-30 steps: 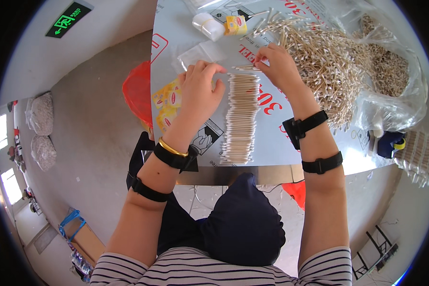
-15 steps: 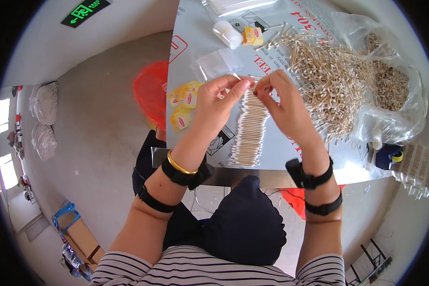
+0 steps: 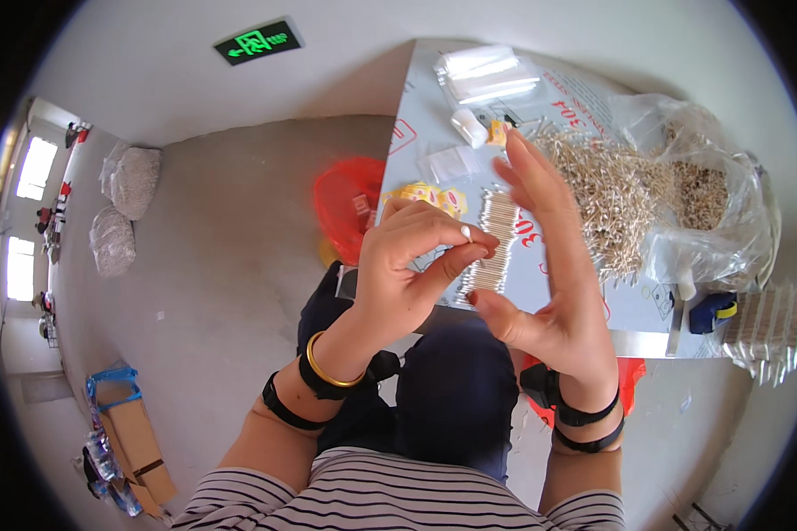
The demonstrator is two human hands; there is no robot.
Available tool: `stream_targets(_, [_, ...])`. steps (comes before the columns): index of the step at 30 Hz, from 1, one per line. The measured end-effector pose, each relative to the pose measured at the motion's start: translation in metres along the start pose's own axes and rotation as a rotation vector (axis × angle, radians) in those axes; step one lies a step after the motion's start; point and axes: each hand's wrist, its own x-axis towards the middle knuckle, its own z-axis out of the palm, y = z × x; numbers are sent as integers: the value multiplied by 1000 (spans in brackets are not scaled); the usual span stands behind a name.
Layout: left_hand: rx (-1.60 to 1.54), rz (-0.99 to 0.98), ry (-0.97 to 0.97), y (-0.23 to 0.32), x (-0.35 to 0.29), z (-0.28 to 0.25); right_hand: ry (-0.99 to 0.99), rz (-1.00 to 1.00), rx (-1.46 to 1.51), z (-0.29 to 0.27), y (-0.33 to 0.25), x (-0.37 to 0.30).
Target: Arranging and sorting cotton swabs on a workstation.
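Observation:
My left hand [image 3: 412, 265] pinches a cotton swab [image 3: 466, 232] between thumb and forefinger, its white tip showing above the fingers. To its right, my right hand [image 3: 562, 283] is raised with thumb and fingers spread and nothing in it. Beneath and between the hands, a neat column of cotton swabs [image 3: 503, 217] lies side by side on the metal-topped table [image 3: 416, 111]; the hands partly cover it. A large loose heap of cotton swabs [image 3: 607, 199] is to the right. Small yellow printed packets [image 3: 434, 196] lie beyond my left hand.
At the far side are clear plastic sleeves [image 3: 487, 75], a white roll [image 3: 469, 127] and a small yellow box [image 3: 498, 133]. A clear bag [image 3: 744, 234] of swabs and a blue tape dispenser [image 3: 710, 314] stand right. A red bag [image 3: 341, 199] hangs by the left edge.
Both hands have come off the swab column and nearer to me. The right hand has opened and spread; the left holds a swab. The whole view has shifted with my head.

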Motion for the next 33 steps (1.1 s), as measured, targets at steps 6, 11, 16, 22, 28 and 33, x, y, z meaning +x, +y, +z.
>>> stream_targets(6, [143, 100, 27, 68, -20, -28, -26, -196, 8, 1, -40, -29])
stream_targets(11, [149, 199, 80, 106, -40, -43, 9, -150, 55, 15, -104, -38])
stream_targets(16, [184, 249, 77, 142, -56, -50, -79, -338, -37, 1, -121, -56])
stream_targets(22, [196, 327, 97, 171, -78, -61, 64, -395, 22, 14, -152, -77])
stream_targets(28, [235, 372, 139, 194, -97, -67, 48, -432, -81, 26, -199, -90])
stream_targets(33, [304, 404, 188, 212, -109, -72, 123, -500, -295, 27, -211, -105])
